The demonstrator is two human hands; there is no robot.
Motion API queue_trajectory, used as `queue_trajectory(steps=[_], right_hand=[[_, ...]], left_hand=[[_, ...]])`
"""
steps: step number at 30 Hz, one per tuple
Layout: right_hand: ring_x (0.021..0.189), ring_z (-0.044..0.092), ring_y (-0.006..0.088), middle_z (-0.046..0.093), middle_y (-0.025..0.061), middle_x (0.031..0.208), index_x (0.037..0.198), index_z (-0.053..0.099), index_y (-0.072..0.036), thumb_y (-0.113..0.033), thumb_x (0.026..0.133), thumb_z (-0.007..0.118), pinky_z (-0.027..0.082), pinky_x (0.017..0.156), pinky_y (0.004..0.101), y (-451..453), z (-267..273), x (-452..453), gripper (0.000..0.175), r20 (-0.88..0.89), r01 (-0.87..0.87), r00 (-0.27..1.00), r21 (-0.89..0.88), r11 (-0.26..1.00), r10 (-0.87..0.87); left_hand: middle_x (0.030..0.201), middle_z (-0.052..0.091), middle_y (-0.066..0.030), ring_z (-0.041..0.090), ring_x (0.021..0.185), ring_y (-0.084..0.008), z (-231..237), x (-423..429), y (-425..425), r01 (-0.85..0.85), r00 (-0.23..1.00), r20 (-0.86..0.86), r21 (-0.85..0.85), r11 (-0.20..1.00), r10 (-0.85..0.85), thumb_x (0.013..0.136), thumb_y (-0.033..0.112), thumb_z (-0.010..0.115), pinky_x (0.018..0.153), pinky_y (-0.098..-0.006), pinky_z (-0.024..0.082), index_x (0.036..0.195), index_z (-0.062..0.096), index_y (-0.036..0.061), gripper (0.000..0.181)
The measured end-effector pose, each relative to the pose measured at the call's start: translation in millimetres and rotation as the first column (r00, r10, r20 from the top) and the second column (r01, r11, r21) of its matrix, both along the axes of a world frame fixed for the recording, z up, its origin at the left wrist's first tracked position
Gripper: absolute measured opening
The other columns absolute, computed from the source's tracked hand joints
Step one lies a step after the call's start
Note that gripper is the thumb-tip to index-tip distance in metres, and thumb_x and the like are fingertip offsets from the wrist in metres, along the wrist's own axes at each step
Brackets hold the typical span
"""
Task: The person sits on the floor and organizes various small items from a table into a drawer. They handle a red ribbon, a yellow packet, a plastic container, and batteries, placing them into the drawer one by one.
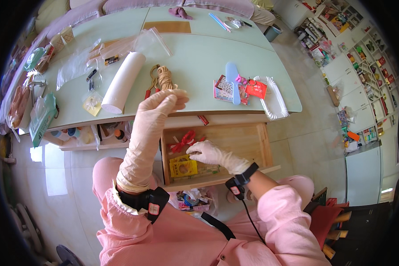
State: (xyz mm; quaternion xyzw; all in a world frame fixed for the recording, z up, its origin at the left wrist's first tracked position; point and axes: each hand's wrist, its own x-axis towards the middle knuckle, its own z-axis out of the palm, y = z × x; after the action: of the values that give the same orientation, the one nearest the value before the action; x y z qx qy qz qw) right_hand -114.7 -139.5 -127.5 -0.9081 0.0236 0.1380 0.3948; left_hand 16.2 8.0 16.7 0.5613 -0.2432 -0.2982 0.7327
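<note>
In a pale glove, my left hand (pixel 164 101) is raised at the table's near edge, in front of a bundle of brown twine (pixel 165 77); its fingers are bent together, and whether they hold anything is unclear. Pliers with red handles (pixel 152 83) lie beside the twine. My right hand (pixel 204 153), also gloved, is over the open wooden drawer (pixel 232 139) with curled fingers. A red ribbon bow (pixel 183 141) lies just left of it, and yellow printed packets (pixel 183 166) lie below its fingertips. No object shows clearly in that hand.
A white plastic-wrapped roll (pixel 124 83) lies left of the twine. Farther right are a light blue spatula-shaped tool (pixel 232 83), a red packet (pixel 256 89) and a white tray (pixel 281 109). Batteries (pixel 111 60) and clear bags lie at left. Beneath the drawer stands a container of small items (pixel 193 199).
</note>
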Motion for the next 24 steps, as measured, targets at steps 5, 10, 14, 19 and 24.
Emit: queue_trajectory(steps=[5,10,14,19,24], right_hand=[[0.079,0.061,0.0215,0.062,0.0120,0.091,0.094,0.063,-0.003,-0.015,0.079,0.061,0.048,0.073,0.0316,-5.9,75.4,-10.7,0.019,0.269,-0.015,0.963,-0.023,1.000,0.020],[0.073,0.055,0.0083,0.062,0.0034,0.084,0.091,0.064,-0.004,-0.010,0.079,0.063,0.045,0.066,0.0226,-1.1,111.7,2.7,0.013,0.367,0.347,0.842,0.196,0.917,-0.397],[0.066,0.052,0.0100,0.059,0.0035,0.083,0.099,0.061,-0.004,-0.012,0.076,0.065,0.046,0.064,0.0232,-0.7,121.4,35.2,0.025,0.512,0.415,0.758,0.099,0.904,-0.404],[0.083,0.057,0.0236,0.057,0.0109,0.100,0.115,0.049,-0.003,-0.033,0.072,0.067,0.047,0.073,0.0335,11.6,117.3,97.9,0.055,0.600,0.564,0.724,-0.229,0.793,-0.341],[0.096,0.055,0.0309,0.055,0.0152,0.106,0.116,0.047,-0.002,-0.034,0.074,0.062,0.045,0.081,0.0388,25.7,107.4,132.5,0.055,0.529,0.592,0.766,-0.361,0.721,-0.364]], left_hand=[[0.090,0.061,-0.0041,0.054,0.087,-0.0115,4.4,5.6,7.1,-0.403,0.882,0.089,-0.365,0.839,0.463,0.086,0.008,0.050,0.085,-0.0255,0.040,0.099,0.061,0.0002,0.018],[0.096,0.061,-0.0072,0.054,0.093,-0.0146,6.6,20.3,17.6,-0.619,0.745,-0.033,-0.406,0.672,0.667,0.084,0.004,0.047,0.090,-0.0274,0.039,0.105,0.059,0.0011,0.024],[0.099,0.060,-0.0102,0.055,0.094,-0.0170,2.3,27.1,18.8,-0.626,0.757,-0.121,-0.417,0.659,0.642,0.085,0.003,0.045,0.092,-0.0292,0.039,0.107,0.057,-0.0001,0.025],[0.101,0.060,-0.0107,0.055,0.095,-0.0181,-1.6,27.3,17.0,-0.604,0.778,-0.115,-0.412,0.683,0.618,0.084,0.003,0.045,0.092,-0.0302,0.039,0.106,0.058,0.0006,0.026],[0.099,0.061,-0.0080,0.055,0.094,-0.0152,-1.4,28.2,17.0,-0.609,0.778,-0.114,-0.378,0.697,0.617,0.084,0.004,0.047,0.090,-0.0270,0.038,0.102,0.059,-0.0004,0.022]])
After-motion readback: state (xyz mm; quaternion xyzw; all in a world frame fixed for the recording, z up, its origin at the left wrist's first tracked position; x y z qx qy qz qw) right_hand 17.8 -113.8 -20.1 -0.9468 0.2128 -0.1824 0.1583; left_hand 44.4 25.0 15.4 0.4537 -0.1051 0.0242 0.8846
